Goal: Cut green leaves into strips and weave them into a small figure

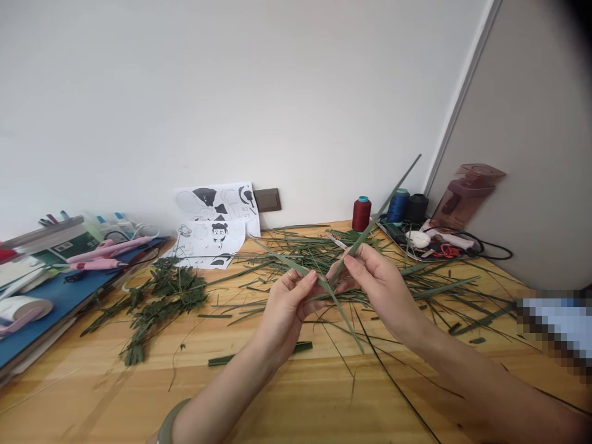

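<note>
Both hands are raised over the middle of the table, close together. My left hand [289, 302] pinches long green leaf strips [345, 317] between thumb and fingers where they cross; one end points down to the right. My right hand [377, 287] grips another part of the leaf, a long blade [386, 206] that rises to the upper right toward the wall. The crossing lies between the two sets of fingertips, partly hidden by them. Behind and below spreads a loose pile of green leaf strips [309, 246].
Woven green leaf pieces [171, 290] lie at the left, near printed paper sheets [210, 231]. Further left are pink glue guns [108, 250] on a blue folder [50, 308]. A red thread spool [361, 214], blue spool [398, 206] and pinkish bottle [469, 194] stand at the back right.
</note>
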Demonstrator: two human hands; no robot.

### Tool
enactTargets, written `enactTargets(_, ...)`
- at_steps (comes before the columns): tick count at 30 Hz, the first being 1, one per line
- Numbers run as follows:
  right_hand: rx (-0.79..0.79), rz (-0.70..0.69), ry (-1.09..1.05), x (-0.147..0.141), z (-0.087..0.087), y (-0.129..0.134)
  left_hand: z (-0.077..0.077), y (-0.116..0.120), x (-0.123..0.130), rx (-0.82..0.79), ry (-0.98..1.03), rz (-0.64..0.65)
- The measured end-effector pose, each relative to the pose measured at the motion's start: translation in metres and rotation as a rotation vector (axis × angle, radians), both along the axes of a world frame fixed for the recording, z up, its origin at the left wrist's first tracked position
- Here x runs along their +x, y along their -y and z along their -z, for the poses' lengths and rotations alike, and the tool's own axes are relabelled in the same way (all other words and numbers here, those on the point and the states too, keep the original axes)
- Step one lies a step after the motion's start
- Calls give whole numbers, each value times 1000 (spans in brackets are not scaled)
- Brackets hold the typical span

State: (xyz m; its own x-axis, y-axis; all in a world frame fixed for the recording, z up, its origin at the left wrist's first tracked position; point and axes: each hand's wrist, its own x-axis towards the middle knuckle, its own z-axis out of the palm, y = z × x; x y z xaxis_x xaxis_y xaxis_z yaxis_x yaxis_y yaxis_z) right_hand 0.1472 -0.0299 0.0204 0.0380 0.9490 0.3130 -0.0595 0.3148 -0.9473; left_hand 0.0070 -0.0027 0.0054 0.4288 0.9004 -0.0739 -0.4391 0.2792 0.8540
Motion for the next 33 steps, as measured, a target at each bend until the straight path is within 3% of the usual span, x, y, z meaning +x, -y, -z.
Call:
enactTargets(4,-138,-92,-38,2,2,-1,-1,-1,-1,219,-115,-88)
enactTargets(10,-308,-281,-57,3,6,-1,1,-1,-1,352,-223,-172)
enactTargets(17,-290,-240,-8,4,6,-2,-2,1,-2,372,-253,-192)
enactTargets(20,-254,-156,18,4,6,-4,-3,1,-3,388,-254,-225)
enactTargets(27,-186,20,38,7,7,-7,-10,2,-1,352,-215,-397)
enactTargets(33,-236,-56,-1,4,3,-4,-12,4,-2,393,-226,-407)
